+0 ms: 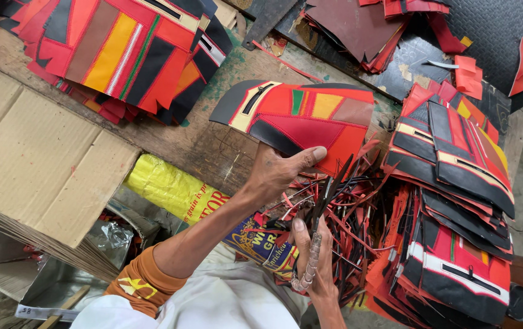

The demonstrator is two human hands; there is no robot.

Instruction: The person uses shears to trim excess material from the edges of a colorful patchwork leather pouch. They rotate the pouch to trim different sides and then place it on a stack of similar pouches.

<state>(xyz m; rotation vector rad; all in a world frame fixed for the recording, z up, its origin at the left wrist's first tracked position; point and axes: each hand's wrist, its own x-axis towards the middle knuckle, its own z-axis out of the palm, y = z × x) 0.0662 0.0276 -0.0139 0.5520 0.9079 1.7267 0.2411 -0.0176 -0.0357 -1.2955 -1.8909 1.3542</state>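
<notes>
My left hand [279, 170] grips the lower edge of a patchwork panel [310, 119] of red, black, yellow and green pieces, thumb on top, holding it flat above the wooden bench. My right hand [313, 259] holds a pair of black scissors [328, 189] just below the panel, blades pointing up toward its edge. Under both hands lies a heap of thin red and black trimmings [359, 213].
A stack of similar patchwork panels [456, 201] sits at the right, another stack [121, 55] at the upper left. Flat cardboard [36, 164] covers the left. A yellow printed sack [170, 189] lies below the wooden bench [212, 146]. Dark red sheets [359, 24] lie at the top.
</notes>
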